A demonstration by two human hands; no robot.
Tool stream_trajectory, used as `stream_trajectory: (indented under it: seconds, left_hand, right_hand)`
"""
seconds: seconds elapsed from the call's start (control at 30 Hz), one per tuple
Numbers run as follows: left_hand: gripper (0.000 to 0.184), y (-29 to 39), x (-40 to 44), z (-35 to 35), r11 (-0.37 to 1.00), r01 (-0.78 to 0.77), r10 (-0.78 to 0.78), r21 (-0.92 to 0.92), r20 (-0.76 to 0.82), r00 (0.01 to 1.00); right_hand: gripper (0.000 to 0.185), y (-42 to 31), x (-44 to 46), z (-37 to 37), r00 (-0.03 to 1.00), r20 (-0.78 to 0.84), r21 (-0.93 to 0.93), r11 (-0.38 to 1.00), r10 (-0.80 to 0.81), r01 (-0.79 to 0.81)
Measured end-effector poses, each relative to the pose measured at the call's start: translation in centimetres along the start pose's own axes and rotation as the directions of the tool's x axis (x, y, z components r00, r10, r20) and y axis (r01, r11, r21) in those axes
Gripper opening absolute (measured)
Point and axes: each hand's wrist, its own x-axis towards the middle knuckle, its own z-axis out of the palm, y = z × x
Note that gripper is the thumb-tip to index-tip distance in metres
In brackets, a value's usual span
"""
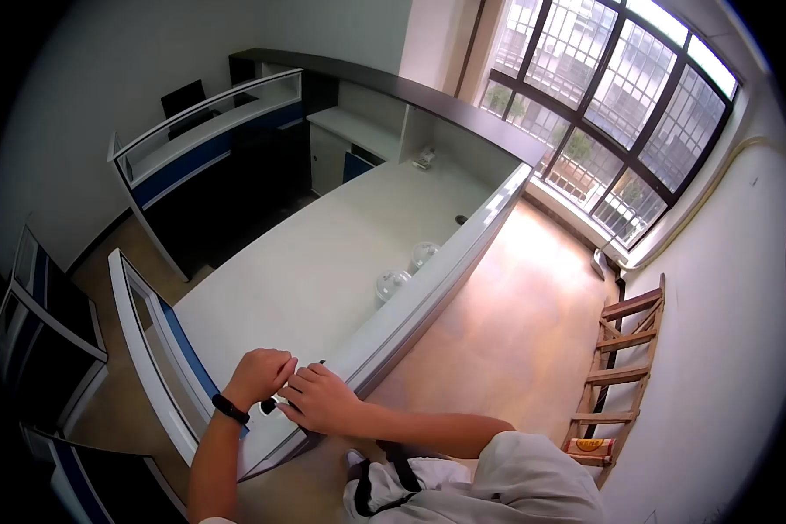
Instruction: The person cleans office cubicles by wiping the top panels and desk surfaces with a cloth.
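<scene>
My left hand (260, 377), with a black band (230, 408) at its wrist, is closed, its fingers curled down. Close against it is my right hand (325, 402), also closed with bent fingers. Both are above the near corner of a white desk (262, 288), by its partition frame. A small black-and-white piece (270, 405) shows between and below the hands; its kind is unclear. What the fingertips grip is hidden. Farther along the desk's right side stand two clear round containers (392, 285).
A low glazed partition (157, 349) borders the desk's left end. Along the right wall leans a wooden ladder (623, 375), with a red-and-yellow package (590, 447) near its foot. Large barred windows (611, 105) are at the back right. A black monitor (183, 98) stands far left.
</scene>
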Motion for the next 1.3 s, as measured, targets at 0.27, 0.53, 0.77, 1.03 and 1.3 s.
stream_trajectory:
  seconds: [0.27, 0.53, 0.77, 1.03, 1.3]
  left_hand:
    - [0.034, -2.1, -2.4, -1.5, 0.966, 0.216, -0.235, -0.145, -0.13, 0.963]
    - [0.036, -2.4, -2.8, -2.4, 0.96, 0.271, -0.276, -0.077, -0.065, 0.959]
    - [0.032, -4.7, -4.1, -2.8, 0.938, 0.332, -0.316, 0.1, -0.145, 0.938]
    - [0.031, -3.0, 5.4, -3.0, 0.982, 0.185, -0.166, 0.047, -0.269, 0.949]
    - [0.023, 12.5, 24.0, 2.7, 0.834, -0.539, 0.508, 0.123, 0.213, 0.835]
  right_hand:
    - [0.018, 1.1, -0.8, -2.1, 0.988, -0.118, 0.123, 0.989, 0.096, -0.082]
    - [0.015, 11.6, -1.9, -6.9, 0.937, -0.259, 0.039, 0.972, 0.234, -0.231]
    - [0.016, 24.7, -4.0, -11.7, 0.828, -0.354, 0.04, 0.891, 0.436, -0.452]
    - [0.021, 36.1, -4.8, -14.5, 0.705, -0.432, 0.055, 0.796, 0.563, -0.603]
    - [0.028, 44.8, -5.6, -16.2, 0.526, -0.503, -0.014, 0.602, 0.686, -0.798]
